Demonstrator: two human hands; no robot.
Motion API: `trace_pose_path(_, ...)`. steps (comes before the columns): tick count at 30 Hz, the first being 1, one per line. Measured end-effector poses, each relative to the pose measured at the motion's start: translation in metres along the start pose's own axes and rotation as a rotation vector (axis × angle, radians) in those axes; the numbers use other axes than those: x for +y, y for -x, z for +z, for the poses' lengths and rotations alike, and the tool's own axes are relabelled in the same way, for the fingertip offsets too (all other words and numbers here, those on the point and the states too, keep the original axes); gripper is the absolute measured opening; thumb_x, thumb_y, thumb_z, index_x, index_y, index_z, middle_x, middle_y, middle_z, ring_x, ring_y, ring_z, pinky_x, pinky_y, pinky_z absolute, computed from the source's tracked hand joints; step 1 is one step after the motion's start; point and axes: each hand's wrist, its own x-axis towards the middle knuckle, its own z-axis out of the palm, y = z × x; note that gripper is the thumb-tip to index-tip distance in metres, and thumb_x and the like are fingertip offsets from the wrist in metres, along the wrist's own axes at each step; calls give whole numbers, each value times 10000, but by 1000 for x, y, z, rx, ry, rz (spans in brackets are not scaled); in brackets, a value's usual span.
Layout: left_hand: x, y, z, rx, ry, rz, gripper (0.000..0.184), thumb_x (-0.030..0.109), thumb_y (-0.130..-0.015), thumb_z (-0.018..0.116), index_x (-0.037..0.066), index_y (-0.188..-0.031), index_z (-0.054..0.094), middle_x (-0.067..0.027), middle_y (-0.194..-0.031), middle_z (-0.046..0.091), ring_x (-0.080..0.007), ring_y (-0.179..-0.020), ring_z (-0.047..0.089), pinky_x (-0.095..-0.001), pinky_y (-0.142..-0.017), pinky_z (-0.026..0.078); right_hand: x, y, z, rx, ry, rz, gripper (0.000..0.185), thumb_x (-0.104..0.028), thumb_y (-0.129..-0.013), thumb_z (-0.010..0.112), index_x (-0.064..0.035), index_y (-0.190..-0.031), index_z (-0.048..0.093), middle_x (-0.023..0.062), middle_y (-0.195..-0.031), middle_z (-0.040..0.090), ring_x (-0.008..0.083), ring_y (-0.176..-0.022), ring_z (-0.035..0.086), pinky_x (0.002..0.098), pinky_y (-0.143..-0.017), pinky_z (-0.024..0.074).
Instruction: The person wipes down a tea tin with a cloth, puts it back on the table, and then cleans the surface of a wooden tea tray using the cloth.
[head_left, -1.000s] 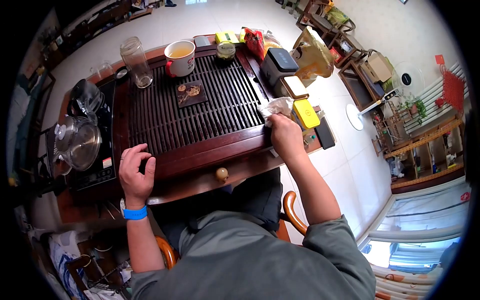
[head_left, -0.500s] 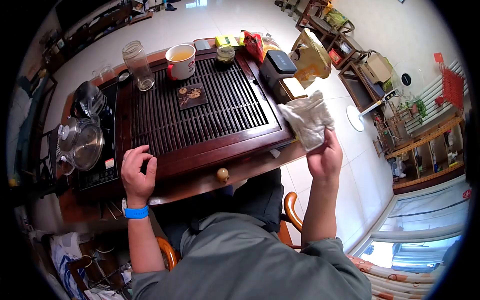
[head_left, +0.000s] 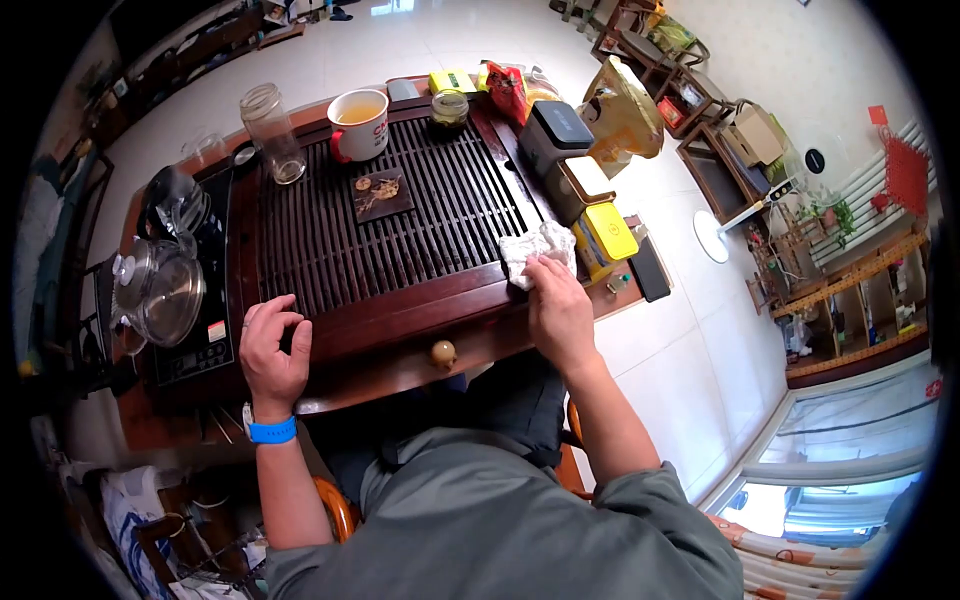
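Room over tray slats (head_left: 440, 225), yellow tin (head_left: 612, 229) blocking right

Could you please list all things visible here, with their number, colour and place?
table: 1, brown, front
tray: 1, dark brown, on table
cloth: 1, white, tray's near-right corner
mug: 1, white-red, tray's far side
jars: 2, clear, tray's far side
plaque: 1, dark, on tray
boxes: 4, grey, cream-topped, two yellow, tray's right and far side
bag: 1, gold, beside boxes
packet: 1, red, tray's far right
slab: 1, black, right of boxes
hob: 1, black, left of tray
pots: 2, clear glass, on or beside hob
round thing: 1, tan, table's near edge
fan: 1, white, right floor
other clutter: uncounted, mixed, table and room edges
wristband: 1, blue, left wrist
left hand: 1, bare, tray's near-left
right hand: 1, bare, on cloth
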Motion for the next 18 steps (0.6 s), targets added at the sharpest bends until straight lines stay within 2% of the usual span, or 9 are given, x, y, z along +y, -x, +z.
trace_pose_path(2, 2, 0, 1, -7, 7, -7, 209, 191, -885, 705, -10, -844, 664, -197, -1051, 703, -374, -985, 646, -436, -893, 511, -7, 1, 2, -9, -16, 37, 238, 2, -854, 566, 6, -1076, 650, 225, -1114, 687, 402, -1104, 642, 458, -994, 504)
trace_pose_path(8, 2, -1, 3, -19, -17, 9, 225, 205, -890, 707, -11, -844, 662, -200, -1060, 701, -376, -989, 644, -438, -891, 512, -27, -3, 20, -52, -35, -57, 216, -25, -904, 542, -2, -1092, 646, 222, -1133, 693, 393, -1124, 646, 454, -1000, 508)
trace_pose_path(9, -1, 1, 1, -57, -18, -8, 327, 288, -967, 643, -23, -869, 663, -206, -1115, 696, -365, -1045, 637, -444, -928, 497, -32, -4, 21, -51, -46, -72, 221, -25, -907, 539, -1, -1098, 647, 224, -1138, 693, 393, -1126, 646, 449, -1001, 509)
trace_pose_path(10, -2, 3, 1, -51, -12, -10, 327, 289, -967, 643, -23, -870, 664, -206, -1117, 697, -364, -1047, 637, -446, -929, 498, -35, -4, 21, -50, -57, -87, 226, -26, -910, 536, 0, -1104, 647, 226, -1142, 693, 393, -1127, 646, 444, -1001, 509)
trace_pose_path(13, -5, 4, -2, -37, 14, -28, 326, 290, -968, 642, -22, -877, 669, -205, -1123, 697, -360, -1054, 637, -447, -934, 498, -19, -5, 11, -75, -111, -35, 242, -17, -905, 533, 3, -1117, 647, 230, -1149, 691, 390, -1131, 647, 442, -1005, 509)
trace_pose_path(15, -4, 4, -6, -31, 55, -68, 325, 290, -970, 640, -22, -883, 673, -204, -1127, 698, -358, -1056, 638, -445, -937, 498, 6, -1, 4, -47, -6, 48, 272, -4, -895, 535, 5, -1144, 644, 229, -1174, 684, 393, -1134, 643, 444, -1016, 504)
trace_pose_path(18, -3, 3, -4, -2, 69, -50, 255, 237, -916, 684, -12, -864, 674, -199, -1081, 704, -374, -1007, 642, -432, -911, 504, 22, -2, -5, -61, -9, 86, 290, -3, -890, 533, 8, -1158, 640, 233, -1179, 679, 399, -1131, 640, 457, -1036, 490)
